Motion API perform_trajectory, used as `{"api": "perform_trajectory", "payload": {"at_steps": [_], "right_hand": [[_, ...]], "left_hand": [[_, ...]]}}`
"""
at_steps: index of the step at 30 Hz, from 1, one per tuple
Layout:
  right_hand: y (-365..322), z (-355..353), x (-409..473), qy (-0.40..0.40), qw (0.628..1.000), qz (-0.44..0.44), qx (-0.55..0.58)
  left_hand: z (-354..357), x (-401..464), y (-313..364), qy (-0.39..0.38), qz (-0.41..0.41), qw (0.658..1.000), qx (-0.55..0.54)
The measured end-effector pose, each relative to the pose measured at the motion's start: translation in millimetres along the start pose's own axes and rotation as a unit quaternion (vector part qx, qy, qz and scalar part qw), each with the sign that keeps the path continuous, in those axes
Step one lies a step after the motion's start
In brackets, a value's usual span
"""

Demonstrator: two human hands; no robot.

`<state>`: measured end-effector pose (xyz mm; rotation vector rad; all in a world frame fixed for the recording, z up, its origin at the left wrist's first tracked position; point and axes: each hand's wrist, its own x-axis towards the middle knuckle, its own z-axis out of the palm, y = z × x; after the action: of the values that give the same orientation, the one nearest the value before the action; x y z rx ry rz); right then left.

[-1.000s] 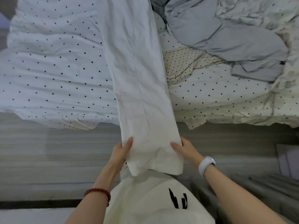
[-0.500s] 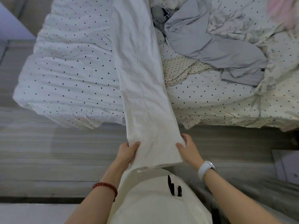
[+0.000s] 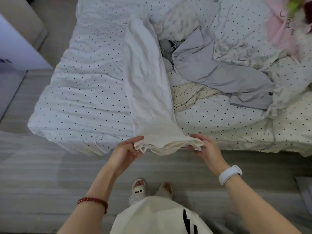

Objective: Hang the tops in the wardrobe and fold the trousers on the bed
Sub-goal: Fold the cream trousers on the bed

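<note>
Long white cotton trousers [image 3: 148, 85] pinched at hem by left hand [image 3: 125, 150] and right hand [image 3: 205, 147] fingers; uneven fold risked if one corner is released beyond fingers.

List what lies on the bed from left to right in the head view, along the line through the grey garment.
Bare dotted sheet → white trousers → grey garment → crumpled floral cloth.

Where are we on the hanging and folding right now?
Done: nothing folded or hung shows in view. In hand: the white trousers lie lengthwise on the bed; the left hand and right hand pinch the hem corners at the near edge. Left: the grey garment, the dotted cream garment and the pink top lie unsorted.
</note>
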<state>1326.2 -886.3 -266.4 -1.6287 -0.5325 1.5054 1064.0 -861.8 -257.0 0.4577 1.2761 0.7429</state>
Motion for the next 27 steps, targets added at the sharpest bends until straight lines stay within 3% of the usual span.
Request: {"api": "perform_trajectory", "payload": {"at_steps": [2, 6, 9, 13, 20, 27], "right_hand": [[-22.5, 11.6, 15.0, -0.018, 0.998, -0.046, -0.045], [-71.8, 43.6, 45.4, 0.033, 0.98, -0.146, -0.135], [-105.8, 65.5, 66.5, 0.087, 0.957, -0.218, -0.173], [-153.3, 92.7, 98.2, 0.141, 0.918, -0.292, -0.229], [-254.0, 167.2, 195.8, 0.154, 0.9, -0.337, -0.228], [-332.7, 230.4, 311.7, 0.177, 0.908, -0.316, -0.211]], "left_hand": [[3.4, 11.1, 27.1, -0.025, 0.037, 0.999, 0.031], [20.7, 34.2, 75.6, 0.067, 0.134, 0.969, 0.196], [25.9, 54.5, 108.2, 0.145, 0.208, 0.942, 0.22], [31.0, 78.3, 162.0, 0.172, 0.306, 0.9, 0.26], [31.6, 166.1, 284.2, 0.211, 0.321, 0.887, 0.257], [31.1, 276.5, 387.0, 0.243, 0.333, 0.879, 0.239]]}}
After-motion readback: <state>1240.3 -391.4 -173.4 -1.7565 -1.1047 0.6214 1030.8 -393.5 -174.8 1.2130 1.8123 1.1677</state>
